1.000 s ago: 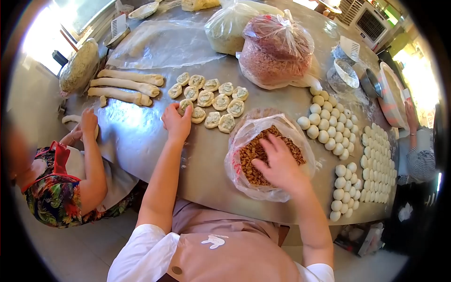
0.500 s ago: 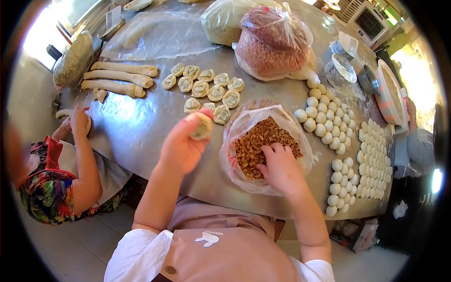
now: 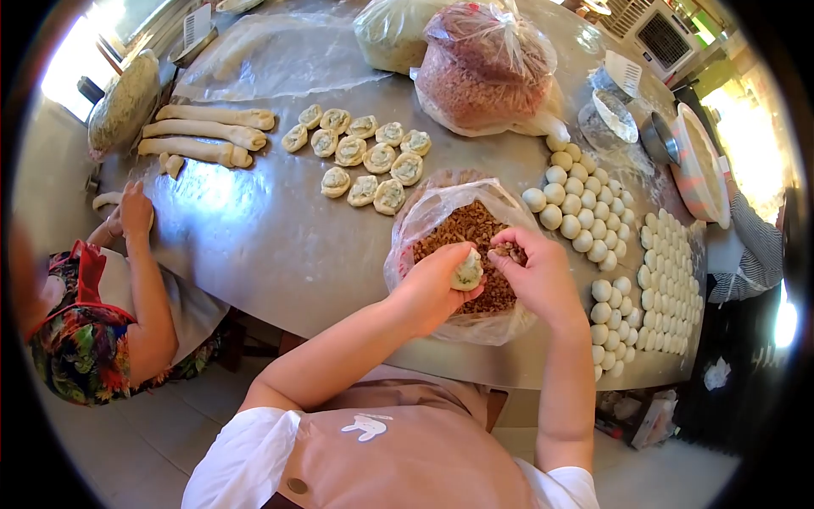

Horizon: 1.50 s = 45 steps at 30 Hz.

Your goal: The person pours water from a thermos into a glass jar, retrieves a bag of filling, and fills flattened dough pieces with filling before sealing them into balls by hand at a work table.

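Observation:
My left hand (image 3: 435,287) is wrapped round a small dough piece (image 3: 467,270) with a pale green filling on its face, over the left part of an open plastic bag (image 3: 398,254). Close beside it, my right hand (image 3: 536,270) pinches some brown crumbly filling between thumb and fingers. More of that brown filling (image 3: 462,224) lies in the bag below both hands. Behind and to the left of the bag, several filled dough rounds (image 3: 379,158) rest in rows on the metal table (image 3: 280,246).
Dough strips (image 3: 203,130) and a co-worker's hands (image 3: 134,209) are at the left. A bag of pink filling (image 3: 487,76) stands behind. Many white dough balls (image 3: 585,199) sit at the right, near bowls (image 3: 659,138) and another person's striped sleeve (image 3: 755,246).
My left hand has lifted a dough round from the rows and carried it over the bag. My right hand has risen from the brown filling with a pinch of it.

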{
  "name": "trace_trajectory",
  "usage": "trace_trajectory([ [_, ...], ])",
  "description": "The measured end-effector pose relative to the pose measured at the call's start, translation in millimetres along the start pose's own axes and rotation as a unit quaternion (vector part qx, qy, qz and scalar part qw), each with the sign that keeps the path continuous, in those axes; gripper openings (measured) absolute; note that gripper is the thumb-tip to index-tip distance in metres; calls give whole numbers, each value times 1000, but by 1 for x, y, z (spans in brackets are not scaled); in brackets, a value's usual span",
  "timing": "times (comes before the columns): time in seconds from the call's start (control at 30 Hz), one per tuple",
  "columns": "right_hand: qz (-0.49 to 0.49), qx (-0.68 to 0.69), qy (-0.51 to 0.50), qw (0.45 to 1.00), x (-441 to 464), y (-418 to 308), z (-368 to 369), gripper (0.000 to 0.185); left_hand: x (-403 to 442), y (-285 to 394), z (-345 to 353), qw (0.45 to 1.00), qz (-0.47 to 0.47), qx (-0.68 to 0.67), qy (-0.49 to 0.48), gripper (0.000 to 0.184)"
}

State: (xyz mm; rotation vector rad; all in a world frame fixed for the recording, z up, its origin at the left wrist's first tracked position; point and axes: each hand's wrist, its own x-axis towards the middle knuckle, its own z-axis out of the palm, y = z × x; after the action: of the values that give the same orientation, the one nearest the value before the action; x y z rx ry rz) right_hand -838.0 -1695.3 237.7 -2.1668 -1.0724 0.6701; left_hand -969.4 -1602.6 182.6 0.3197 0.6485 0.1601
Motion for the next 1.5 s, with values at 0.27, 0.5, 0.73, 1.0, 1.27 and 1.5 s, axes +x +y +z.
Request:
trace_trajectory([
  [0.27,-156,23,6,987,-10,-13,11,30,5,1,1,998,1,-31,-49,36],
  [0.5,-87,88,31,992,-11,-4,23,32,5,-3,6,998,29,35,-39,29],
  [0.73,-9,150,76,986,-14,2,17,33,1,4,1,998,44,21,-31,23],
  [1.0,-158,-22,63,985,-22,30,17,53,-3,11,-2,998,-18,-23,-53,25],
  [1.27,-264,-96,113,953,-25,36,43,79,-9,1,5,990,-86,-12,-109,32],
  [1.5,-275,-70,193,939,-21,26,61,70,-5,-3,-4,988,-55,82,-118,29],
])
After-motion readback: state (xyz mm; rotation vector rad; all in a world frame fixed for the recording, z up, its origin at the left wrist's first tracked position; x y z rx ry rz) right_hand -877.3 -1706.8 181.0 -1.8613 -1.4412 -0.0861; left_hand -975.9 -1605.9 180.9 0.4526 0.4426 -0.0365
